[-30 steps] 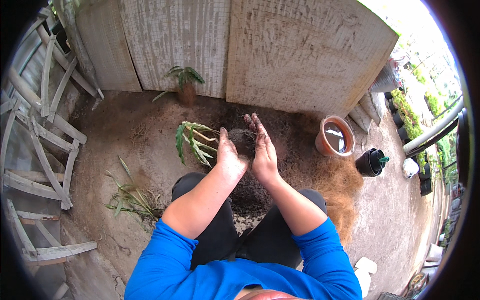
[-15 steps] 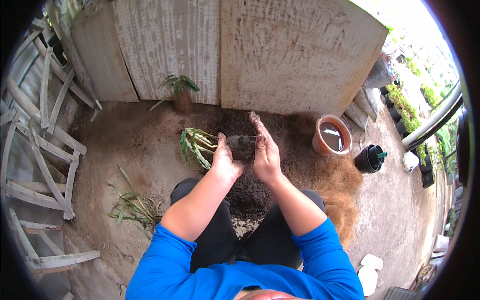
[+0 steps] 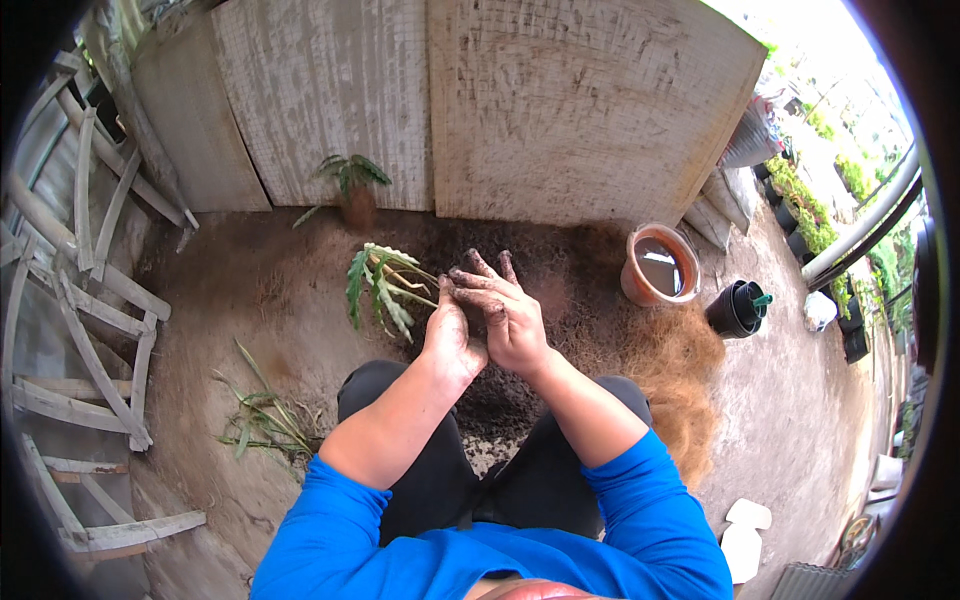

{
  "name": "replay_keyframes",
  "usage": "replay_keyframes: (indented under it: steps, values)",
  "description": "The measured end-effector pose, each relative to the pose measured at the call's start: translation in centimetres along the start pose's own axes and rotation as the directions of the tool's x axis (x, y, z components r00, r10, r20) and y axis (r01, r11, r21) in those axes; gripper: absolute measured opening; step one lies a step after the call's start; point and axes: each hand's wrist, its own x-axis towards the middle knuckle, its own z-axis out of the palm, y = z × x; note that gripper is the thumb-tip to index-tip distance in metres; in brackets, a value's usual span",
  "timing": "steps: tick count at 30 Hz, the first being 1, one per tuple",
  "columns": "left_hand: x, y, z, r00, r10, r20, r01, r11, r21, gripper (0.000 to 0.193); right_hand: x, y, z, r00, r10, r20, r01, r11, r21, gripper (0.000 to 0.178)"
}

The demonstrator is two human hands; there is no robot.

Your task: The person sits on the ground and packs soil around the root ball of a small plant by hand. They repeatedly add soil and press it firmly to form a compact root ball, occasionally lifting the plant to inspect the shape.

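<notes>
My left hand (image 3: 452,338), smeared with soil, is closed around the base of a leafy plant (image 3: 383,285). Its pale stems and toothed green leaves stick out to the left. My right hand (image 3: 512,325) lies against the left one, its soiled fingers stretched and spread over it. The hands hide the plant's lower end. Beneath them a heap of dark soil (image 3: 500,400) covers the ground between my knees.
Brown fibre (image 3: 680,370) lies to the right, near a terracotta pot of dark water (image 3: 638,282) and black nursery pots (image 3: 735,310). A fibre-wrapped plant (image 3: 358,205) stands by the board wall (image 3: 590,110). Loose plants (image 3: 268,415) lie left, near wooden frames (image 3: 95,330).
My right hand has moved left onto the left hand, covering the dark root ball that showed between them. The plant's leaves have shifted slightly left.
</notes>
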Motion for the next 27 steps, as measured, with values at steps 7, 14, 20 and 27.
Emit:
replay_keyframes:
  steps: [7, 14, 20, 27]
  values:
    - [-2.0, -0.2, 6.8, 0.969, 0.027, -0.246, 0.005, 0.992, 0.129, 0.048, 0.6, 0.5, 0.3, 0.97, 0.2, -0.138, -0.124, 0.896, 0.427, 0.056]
    - [-1.3, -0.1, 5.7, 0.942, 0.029, -0.335, -0.003, 0.997, 0.078, 0.06, -0.3, 0.4, -0.3, 0.992, 0.089, -0.094, -0.087, 0.996, 0.031, 0.05]
    - [-2.2, -0.8, 6.5, 0.959, 0.123, -0.256, -0.116, 0.992, 0.039, 0.059, -0.6, -0.7, 0.4, 0.999, 0.039, 0.025, -0.037, 0.996, -0.077, 0.037]
    - [-2.1, -0.1, 6.2, 0.964, 0.147, -0.219, -0.138, 0.989, 0.057, 0.062, -0.5, -1.1, 1.2, 0.999, 0.043, 0.01, -0.042, 0.998, -0.048, 0.033]
